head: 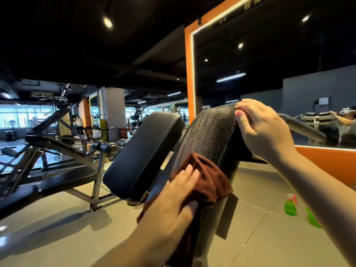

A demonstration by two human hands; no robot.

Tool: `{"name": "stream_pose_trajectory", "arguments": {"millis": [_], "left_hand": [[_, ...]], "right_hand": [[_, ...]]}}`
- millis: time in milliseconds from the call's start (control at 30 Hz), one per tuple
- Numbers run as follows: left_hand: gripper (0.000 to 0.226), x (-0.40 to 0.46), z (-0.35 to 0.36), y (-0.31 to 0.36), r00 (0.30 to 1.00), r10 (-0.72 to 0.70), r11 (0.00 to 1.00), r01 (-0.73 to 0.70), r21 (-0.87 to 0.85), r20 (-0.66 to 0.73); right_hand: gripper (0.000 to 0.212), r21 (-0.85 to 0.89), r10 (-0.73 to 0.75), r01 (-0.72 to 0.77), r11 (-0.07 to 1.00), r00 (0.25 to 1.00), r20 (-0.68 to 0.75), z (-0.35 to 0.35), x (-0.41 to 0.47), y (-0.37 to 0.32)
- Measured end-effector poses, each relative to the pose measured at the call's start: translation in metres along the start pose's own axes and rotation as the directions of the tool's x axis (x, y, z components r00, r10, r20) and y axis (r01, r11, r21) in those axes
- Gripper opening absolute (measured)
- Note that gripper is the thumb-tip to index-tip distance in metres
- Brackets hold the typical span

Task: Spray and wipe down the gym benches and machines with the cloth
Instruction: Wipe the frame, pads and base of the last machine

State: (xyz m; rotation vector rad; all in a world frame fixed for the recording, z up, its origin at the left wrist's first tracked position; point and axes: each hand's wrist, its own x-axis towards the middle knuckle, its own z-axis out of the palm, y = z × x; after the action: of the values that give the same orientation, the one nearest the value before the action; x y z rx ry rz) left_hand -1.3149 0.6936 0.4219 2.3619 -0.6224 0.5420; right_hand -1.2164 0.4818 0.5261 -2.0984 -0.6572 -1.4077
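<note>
Obs.: the left hand (174, 197) presses the brown cloth (207, 182) flat against the lower end of the black pad (210, 135); fingers are straight on top, thumb tucked along the cloth's edge. The right hand (264, 130) curls over the pad's upper right corner, thumb on the face, apparently steadying it.

Geometry: the pad's long axis runs from the cloth, low and near, up and away toward the right hand. Unwiped face lies up-slope of the cloth, between the 2 hands. The left hand is the nearer to it. Judgement: next stroke goes up along that axis.

A 2nd black pad (142, 155) sits just left, tilted alike, untouched by either hand.

Containers: 1 green spray bottle (290, 205) stands on the floor tiles (269, 239), right of the pad, well apart from both hands. Fill level cannot be read. A 2nd green object beside it is partly hidden by the right forearm.
</note>
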Motion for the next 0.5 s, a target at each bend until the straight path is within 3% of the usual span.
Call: {"name": "stream_pose_trajectory", "arguments": {"millis": [233,400,500], "left_hand": [[0.048,0.023,0.003,0.019,0.994,0.065,0.997,-0.061,0.047,-0.092],[0.061,0.133,-0.002,0.036,0.977,0.135,0.991,-0.136,0.007,-0.163],[0.042,0.197,-0.009,0.032,0.964,0.119,0.986,-0.143,-0.087,-0.240]], "right_hand": [[0.041,-0.028,-0.044,0.043,0.999,0.999,-0.031,0.002,-0.002,0.000],[0.045,0.082,-0.011,0.017,0.997,0.997,-0.070,0.006,0.004,0.014],[0.040,0.187,0.046,-0.028,0.982,0.995,-0.093,0.007,0.007,0.021]]}}
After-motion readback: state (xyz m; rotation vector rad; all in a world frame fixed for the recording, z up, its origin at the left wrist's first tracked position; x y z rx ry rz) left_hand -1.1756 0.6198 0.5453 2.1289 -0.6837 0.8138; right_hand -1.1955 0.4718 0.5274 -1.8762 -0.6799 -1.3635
